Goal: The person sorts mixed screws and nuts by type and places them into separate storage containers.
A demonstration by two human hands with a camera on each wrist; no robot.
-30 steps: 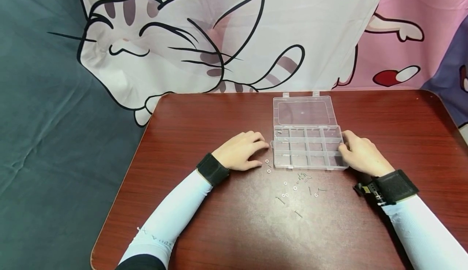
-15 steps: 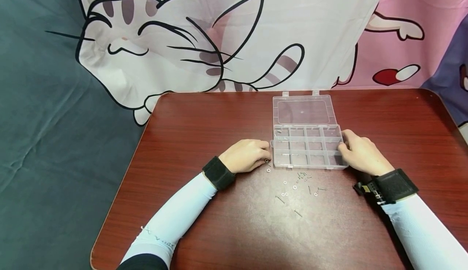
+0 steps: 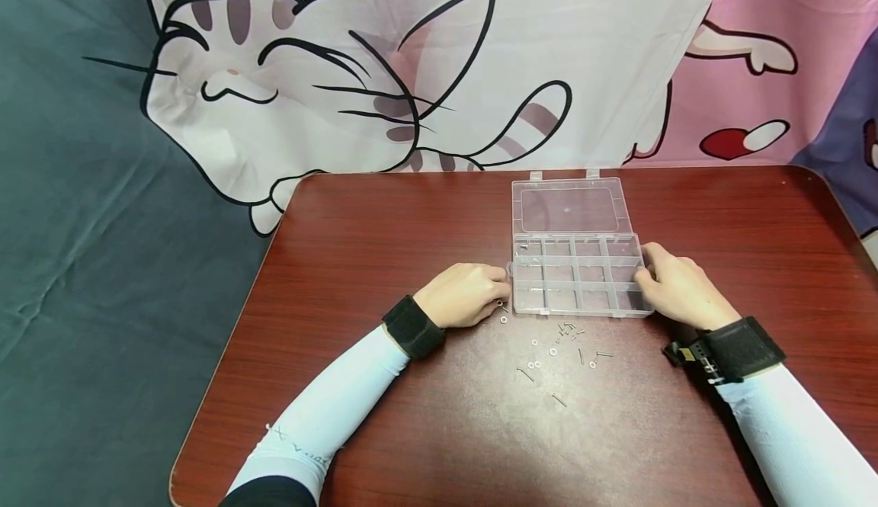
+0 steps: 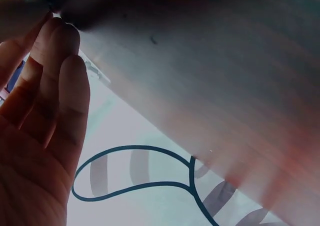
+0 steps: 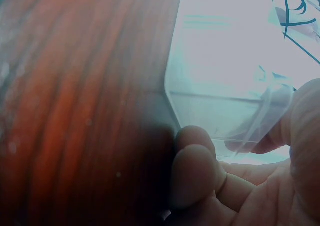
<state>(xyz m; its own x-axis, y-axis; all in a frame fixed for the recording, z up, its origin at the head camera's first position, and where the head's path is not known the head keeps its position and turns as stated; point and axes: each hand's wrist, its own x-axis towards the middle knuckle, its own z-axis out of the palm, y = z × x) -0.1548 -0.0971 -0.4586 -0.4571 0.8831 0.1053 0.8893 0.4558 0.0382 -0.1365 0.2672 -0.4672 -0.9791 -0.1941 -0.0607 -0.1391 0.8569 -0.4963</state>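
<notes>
A clear plastic compartment box [image 3: 576,277] lies with its lid [image 3: 572,208] folded back. My right hand [image 3: 686,286] grips its right side; in the right wrist view the fingers [image 5: 197,176] curl against the clear wall [image 5: 215,111]. Beside the box's left side, my left hand [image 3: 463,295] rests on the table with bent fingers. A small ring-shaped washer [image 3: 499,303] lies at its fingertips, and a second washer [image 3: 504,319] lies just nearer. In the left wrist view, thumb [image 4: 25,18] and forefinger come together at the tabletop; whether they pinch anything is hidden.
Several small screws [image 3: 566,329] and washers [image 3: 552,351] are scattered on the brown table [image 3: 411,431] in front of the box. A tiny piece [image 3: 524,247] sits in the back left compartment. A printed cloth [image 3: 439,57] hangs behind the table.
My left hand has shifted slightly right and toward me, its spread fingers drawing together and bending beside the box. My right hand has stayed on the box.
</notes>
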